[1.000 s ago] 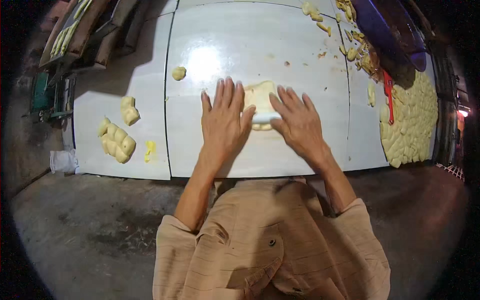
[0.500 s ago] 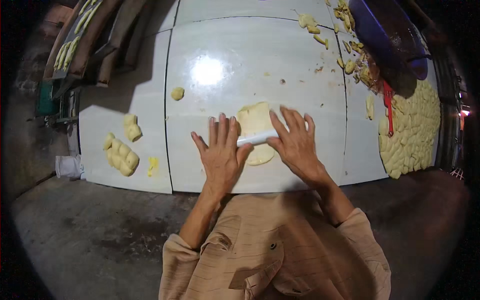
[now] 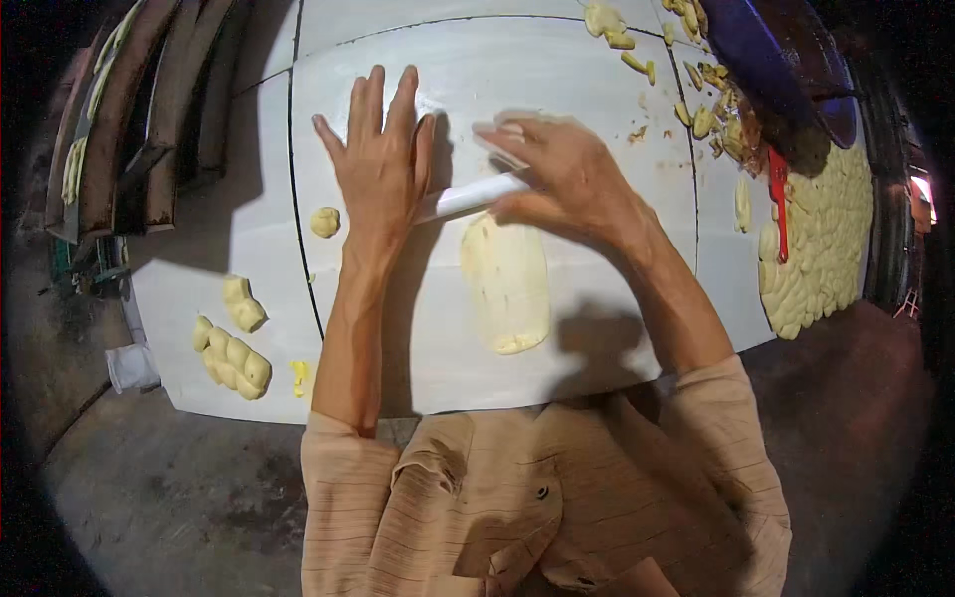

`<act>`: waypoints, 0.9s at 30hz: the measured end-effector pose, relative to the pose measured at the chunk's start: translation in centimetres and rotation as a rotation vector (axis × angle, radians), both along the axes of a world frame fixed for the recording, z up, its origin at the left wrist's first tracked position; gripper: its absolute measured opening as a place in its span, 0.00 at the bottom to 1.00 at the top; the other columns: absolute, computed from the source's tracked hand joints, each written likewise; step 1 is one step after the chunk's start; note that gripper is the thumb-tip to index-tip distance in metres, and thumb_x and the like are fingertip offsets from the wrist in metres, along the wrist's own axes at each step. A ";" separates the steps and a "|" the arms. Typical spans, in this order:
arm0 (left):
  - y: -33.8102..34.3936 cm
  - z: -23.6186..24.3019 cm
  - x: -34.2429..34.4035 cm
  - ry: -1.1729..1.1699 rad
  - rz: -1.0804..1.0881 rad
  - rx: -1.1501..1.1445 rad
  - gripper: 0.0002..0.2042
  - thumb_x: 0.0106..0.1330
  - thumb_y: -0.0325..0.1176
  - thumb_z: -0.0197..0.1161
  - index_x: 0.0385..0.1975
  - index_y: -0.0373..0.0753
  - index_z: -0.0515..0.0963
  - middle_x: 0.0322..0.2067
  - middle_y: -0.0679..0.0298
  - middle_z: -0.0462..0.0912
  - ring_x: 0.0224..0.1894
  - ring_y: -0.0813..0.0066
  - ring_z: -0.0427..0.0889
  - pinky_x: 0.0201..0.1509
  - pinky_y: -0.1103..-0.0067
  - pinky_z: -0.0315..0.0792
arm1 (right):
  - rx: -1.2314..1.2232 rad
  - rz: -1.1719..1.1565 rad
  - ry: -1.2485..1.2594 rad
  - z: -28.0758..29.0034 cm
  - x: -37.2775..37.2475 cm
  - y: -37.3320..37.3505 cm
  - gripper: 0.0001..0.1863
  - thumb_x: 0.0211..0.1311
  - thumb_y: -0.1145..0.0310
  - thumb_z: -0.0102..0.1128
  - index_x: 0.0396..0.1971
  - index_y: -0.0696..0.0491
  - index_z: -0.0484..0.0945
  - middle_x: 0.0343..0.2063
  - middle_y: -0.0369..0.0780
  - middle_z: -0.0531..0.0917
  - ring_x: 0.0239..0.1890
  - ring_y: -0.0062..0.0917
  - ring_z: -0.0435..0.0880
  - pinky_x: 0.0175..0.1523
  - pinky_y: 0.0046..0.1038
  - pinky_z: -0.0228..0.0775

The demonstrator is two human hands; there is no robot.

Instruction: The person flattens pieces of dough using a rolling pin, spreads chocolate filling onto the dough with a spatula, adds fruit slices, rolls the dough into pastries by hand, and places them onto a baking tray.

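Note:
My left hand [image 3: 383,169] lies over the left end of a white rolling pin [image 3: 458,199], fingers stretched out above the table. My right hand [image 3: 562,179] is on the pin's other end, fingers apart and motion-blurred. Just below the pin lies a long, thin sheet of pale dough [image 3: 505,289]. A small dough lump [image 3: 324,222] is left of my left hand, with more pieces [image 3: 237,363] nearer the front left.
The white tabletop [image 3: 647,269] carries many packed dough pieces [image 3: 816,229] at right, a red tool [image 3: 782,229], scraps [image 3: 716,99] and a purple basin [image 3: 796,60]. Trays [image 3: 129,119] with dough strips stand at left, a white bag [image 3: 132,368] beside the table edge.
Both hands and the rolling pin have moved up the table, away from my body. The dough sheet is longer and now shows below the pin. The view has shifted too.

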State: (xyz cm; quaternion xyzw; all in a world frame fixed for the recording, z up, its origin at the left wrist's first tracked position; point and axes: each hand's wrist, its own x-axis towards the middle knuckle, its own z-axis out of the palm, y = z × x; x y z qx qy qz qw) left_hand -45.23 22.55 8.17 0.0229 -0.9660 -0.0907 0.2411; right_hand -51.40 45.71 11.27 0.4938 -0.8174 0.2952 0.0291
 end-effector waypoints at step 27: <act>7.2 2.2 12.3 -0.619 -0.246 0.060 0.36 0.73 0.53 0.56 0.75 0.39 0.58 0.75 0.48 0.56 0.78 0.49 0.51 0.75 0.39 0.37 | -0.093 -0.676 -0.051 -1.2 16.4 15.0 0.19 0.64 0.61 0.68 0.52 0.54 0.83 0.52 0.44 0.83 0.55 0.37 0.82 0.65 0.44 0.70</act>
